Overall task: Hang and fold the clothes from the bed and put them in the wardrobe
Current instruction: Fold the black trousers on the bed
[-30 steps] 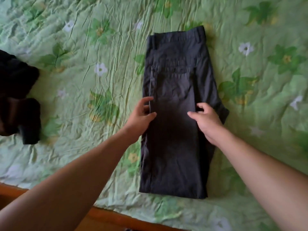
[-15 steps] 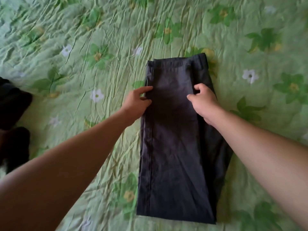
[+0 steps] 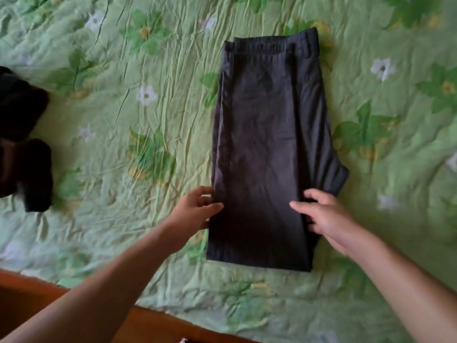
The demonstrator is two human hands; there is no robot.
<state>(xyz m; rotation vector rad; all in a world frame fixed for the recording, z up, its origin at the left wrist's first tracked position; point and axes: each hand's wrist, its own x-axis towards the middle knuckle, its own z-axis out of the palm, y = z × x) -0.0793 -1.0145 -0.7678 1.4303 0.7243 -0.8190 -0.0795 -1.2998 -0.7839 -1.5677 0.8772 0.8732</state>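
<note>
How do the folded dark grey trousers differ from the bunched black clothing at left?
The folded dark grey trousers lie flat in a neat rectangle; the bunched black clothing is a lumpy heap. The trousers sit fully in view; the clothing is cut off by the frame. The left hand and right hand touch the trousers, not the clothing. Both lie on the green floral bedspread.

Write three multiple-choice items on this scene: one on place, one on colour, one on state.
1. Where is the dark pile? A) left of the trousers B) right of them C) on them
2. What colour is the bedspread? A) blue B) green C) red
3. How are the trousers? A) hanging B) folded flat C) balled up

A: the pile sits at the picture's left edge.
B: green, with flowers.
B: they lie folded flat, left hand and right hand at their sides.
</note>
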